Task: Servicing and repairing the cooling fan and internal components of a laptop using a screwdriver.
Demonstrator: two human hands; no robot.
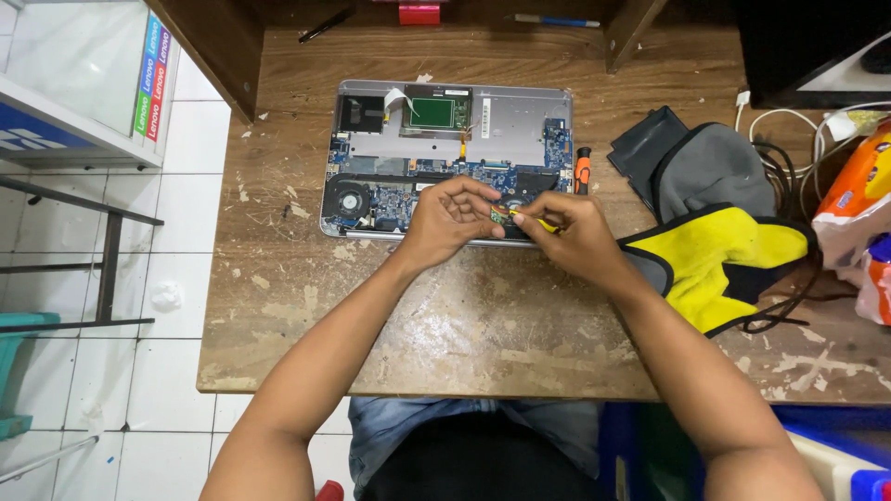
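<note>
An opened silver laptop [520, 116] lies bottom-up on the worn wooden table [464, 315], its blue circuit board and black fan exposed. My left hand [450, 218] rests on the board's near edge, fingers curled and pinching a small green part. My right hand [571, 232] sits beside it, closed around a small yellow tool whose tip meets the same spot. Both hands touch over the laptop's front edge. What lies under the fingers is hidden.
An orange-handled screwdriver [582, 172] lies right of the laptop. A grey and yellow cloth bag [724, 241] with black straps lies at right, with white cables [789, 125] and an orange packet [858, 199] beyond. A pen [323, 26] rests at the back. White tiled floor at left.
</note>
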